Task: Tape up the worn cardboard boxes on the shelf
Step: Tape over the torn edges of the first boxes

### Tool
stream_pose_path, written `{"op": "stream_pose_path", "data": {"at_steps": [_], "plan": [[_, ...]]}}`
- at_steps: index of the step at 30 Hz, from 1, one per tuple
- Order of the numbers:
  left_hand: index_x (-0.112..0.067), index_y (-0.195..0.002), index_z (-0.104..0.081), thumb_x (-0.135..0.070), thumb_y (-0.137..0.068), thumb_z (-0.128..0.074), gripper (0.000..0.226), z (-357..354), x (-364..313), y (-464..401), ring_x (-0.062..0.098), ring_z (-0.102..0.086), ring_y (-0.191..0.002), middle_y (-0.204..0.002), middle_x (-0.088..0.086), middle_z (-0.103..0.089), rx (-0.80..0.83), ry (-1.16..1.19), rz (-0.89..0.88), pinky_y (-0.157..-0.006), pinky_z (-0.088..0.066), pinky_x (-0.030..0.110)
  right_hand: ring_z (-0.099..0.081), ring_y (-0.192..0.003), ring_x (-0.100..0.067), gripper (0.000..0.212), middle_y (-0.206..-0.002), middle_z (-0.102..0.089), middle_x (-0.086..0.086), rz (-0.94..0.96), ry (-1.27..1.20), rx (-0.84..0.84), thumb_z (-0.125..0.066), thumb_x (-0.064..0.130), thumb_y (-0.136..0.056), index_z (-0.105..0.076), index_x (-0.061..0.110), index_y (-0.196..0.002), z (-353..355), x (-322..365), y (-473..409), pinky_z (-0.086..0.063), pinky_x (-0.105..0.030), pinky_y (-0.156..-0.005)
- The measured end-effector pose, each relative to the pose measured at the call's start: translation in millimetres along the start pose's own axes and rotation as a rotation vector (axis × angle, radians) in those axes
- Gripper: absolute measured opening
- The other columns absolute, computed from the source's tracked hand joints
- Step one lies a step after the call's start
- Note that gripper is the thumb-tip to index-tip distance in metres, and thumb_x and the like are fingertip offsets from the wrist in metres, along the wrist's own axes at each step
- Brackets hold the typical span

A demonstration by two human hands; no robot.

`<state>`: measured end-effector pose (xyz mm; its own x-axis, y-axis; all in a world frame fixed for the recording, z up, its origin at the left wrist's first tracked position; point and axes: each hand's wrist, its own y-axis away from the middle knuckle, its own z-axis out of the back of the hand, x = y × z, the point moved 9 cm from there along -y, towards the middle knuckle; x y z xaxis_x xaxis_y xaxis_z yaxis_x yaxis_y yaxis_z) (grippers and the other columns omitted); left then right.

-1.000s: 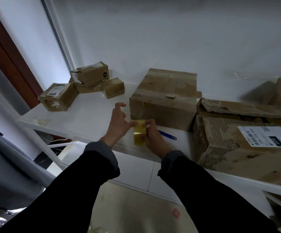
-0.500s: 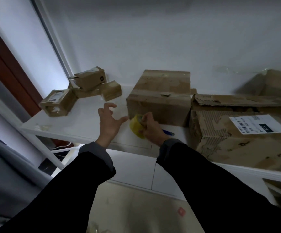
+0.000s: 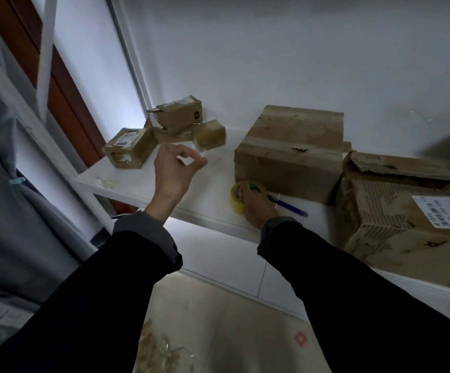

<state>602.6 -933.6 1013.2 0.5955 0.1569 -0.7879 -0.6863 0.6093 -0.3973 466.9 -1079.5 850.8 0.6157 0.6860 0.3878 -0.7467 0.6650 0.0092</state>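
Plainly, the right hand (image 3: 256,204) grips the tape roll (image 3: 236,196) on the shelf (image 3: 137,187); the left hand (image 3: 174,170) pinches clear tape (image 3: 199,148), which may fold onto itself.

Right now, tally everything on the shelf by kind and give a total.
Cardboard boxes: 6 (four small, one medium, one large torn)
Tape roll: 1
Blue pen: 1
Total: 8

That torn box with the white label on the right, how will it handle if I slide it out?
The torn box probably flexes rather than slides stiffly: its outer paper is peeled to the corrugation. Its ragged top flap hangs loose and may catch or tear further. It looks bulky, so two hands seem wise.
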Motion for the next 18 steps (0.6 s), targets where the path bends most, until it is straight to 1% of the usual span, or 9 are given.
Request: {"op": "stream_pose_path", "data": {"at_steps": [2, 4, 6, 8, 10, 11, 13, 16, 18], "plan": [[-0.024, -0.078, -0.072, -0.025, -0.077, -0.087, 0.016, 0, -9, 6, 0.006, -0.055, -0.086, -0.1, -0.004, -0.057, 0.017, 0.02, -0.032, -0.067, -0.041, 0.007, -0.06, -0.104, -0.038, 0.046, -0.115, -0.06, -0.021, -0.017, -0.154, -0.096, -0.055, 0.003, -0.09, -0.041, 0.012, -0.133, 9, 2, 1, -0.052, -0.048, -0.087], [-0.027, -0.075, -0.068, -0.024, -0.076, -0.087, 0.02, -5, -16, 10, 0.001, -0.055, -0.076, -0.094, -0.006, -0.062, 0.053, 0.039, -0.046, -0.063, -0.04, 0.007, -0.062, -0.094, -0.026, 0.027, -0.102, -0.063, -0.01, -0.066, -0.511, -0.247, -0.061, 0.014, -0.091, -0.047, 0.014, -0.114, 33, 0, 8, -0.053, -0.044, -0.085], [-0.023, -0.077, -0.069, -0.025, -0.077, -0.087, 0.018, -10, -23, 13, -0.007, -0.055, -0.069, -0.087, -0.008, -0.067, 0.106, 0.043, -0.052, -0.061, -0.04, 0.006, -0.062, -0.089, -0.015, 0.017, -0.096, -0.065, 0.0, -0.099, -0.899, -0.386, -0.059, 0.026, -0.097, -0.055, 0.014, -0.109, 66, 0, 26, -0.051, -0.037, -0.084], [-0.022, -0.079, -0.071, -0.028, -0.077, -0.086, 0.017, -19, -34, 14, -0.005, -0.056, -0.068, -0.082, -0.009, -0.068, 0.167, 0.036, -0.08, -0.062, -0.042, 0.008, -0.067, -0.098, -0.017, 0.03, -0.104, -0.07, 0.001, -0.061, -1.13, -0.428, -0.052, 0.045, -0.098, -0.064, 0.019, -0.108, 102, 4, 45, -0.054, -0.039, -0.089], [-0.022, -0.077, -0.07, -0.028, -0.077, -0.087, 0.017, -31, -49, 15, 0.0, -0.057, -0.069, -0.08, -0.007, -0.07, 0.226, 0.038, -0.121, -0.064, -0.045, 0.013, -0.069, -0.103, -0.018, 0.044, -0.113, -0.072, -0.002, 0.002, -1.153, -0.307, -0.051, 0.056, -0.095, -0.067, 0.022, -0.116, 123, 12, 59, -0.057, -0.036, -0.09], [-0.021, -0.078, -0.07, -0.026, -0.077, -0.086, 0.017, -39, -57, 16, 0.0, -0.058, -0.068, -0.079, -0.006, -0.07, 0.258, 0.049, -0.142, -0.064, -0.045, 0.012, -0.07, -0.102, -0.018, 0.046, -0.112, -0.072, -0.004, 0.019, -1.105, -0.252, -0.053, 0.056, -0.095, -0.067, 0.019, -0.118, 129, 15, 68, -0.057, -0.035, -0.09], [-0.013, -0.081, -0.072, -0.021, -0.078, -0.085, 0.016, -55, -78, 19, 0.001, -0.058, -0.069, -0.081, -0.002, -0.07, 0.318, 0.073, -0.198, -0.065, -0.044, 0.011, -0.071, -0.095, -0.019, 0.039, -0.107, -0.073, -0.009, 0.017, -1.012, -0.211, -0.061, 0.043, -0.096, -0.067, 0.01, -0.115, 136, 9, 82, -0.058, -0.034, -0.086], [-0.008, -0.084, -0.072, -0.02, -0.078, -0.085, 0.018, -75, -111, 29, 0.003, -0.059, -0.07, -0.08, -0.001, -0.068, 0.377, 0.131, -0.255, -0.066, -0.046, 0.012, -0.071, -0.077, -0.022, 0.025, -0.093, -0.072, -0.017, -0.034, -1.125, -0.257, -0.07, 0.017, -0.092, -0.064, -0.003, -0.104, 143, -18, 102, -0.061, -0.033, -0.073], [-0.011, -0.085, -0.072, -0.021, -0.078, -0.084, 0.017, -93, -128, 34, 0.005, -0.061, -0.072, -0.081, -0.001, -0.07, 0.409, 0.155, -0.261, -0.067, -0.048, 0.015, -0.07, -0.064, -0.021, 0.015, -0.082, -0.071, -0.012, -0.095, -1.199, -0.323, -0.071, 0.007, -0.09, -0.06, -0.001, -0.098, 150, -45, 123, -0.061, -0.03, -0.065]]}}
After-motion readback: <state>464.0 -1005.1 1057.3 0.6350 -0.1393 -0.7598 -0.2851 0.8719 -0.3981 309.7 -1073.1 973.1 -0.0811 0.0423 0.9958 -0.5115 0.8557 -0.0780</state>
